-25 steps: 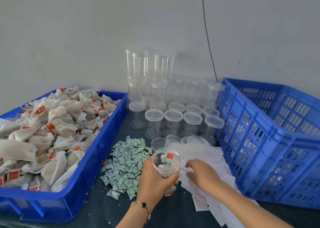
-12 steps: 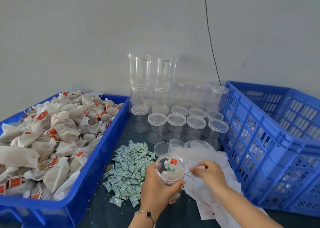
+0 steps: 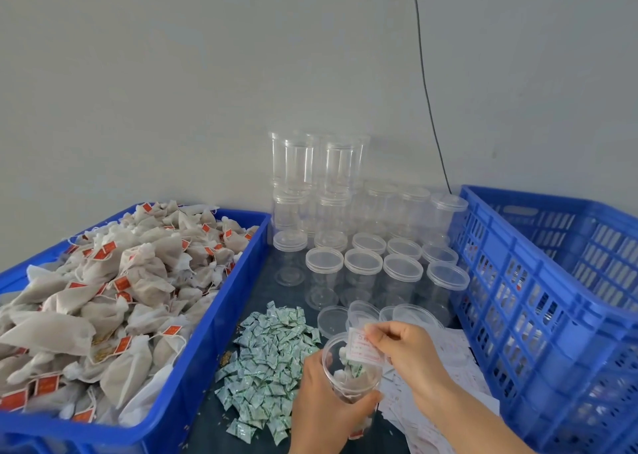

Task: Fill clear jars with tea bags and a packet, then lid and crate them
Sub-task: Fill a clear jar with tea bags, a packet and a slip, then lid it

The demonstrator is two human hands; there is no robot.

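Head view: at a dark table [image 3: 221, 408] set against a plain grey wall [image 3: 172, 84], the left hand [image 3: 324, 408] grips a clear plastic jar [image 3: 350, 379] holding tea bags, while the right hand [image 3: 411, 350] pinches a white printed paper slip [image 3: 362, 346] over its mouth. Green-and-white packets [image 3: 266, 367] lie heaped between a blue tray of tea bags [image 3: 193, 360] and a blue slatted crate [image 3: 538, 315]; lidded empty jars [image 3: 362, 267] stand behind.
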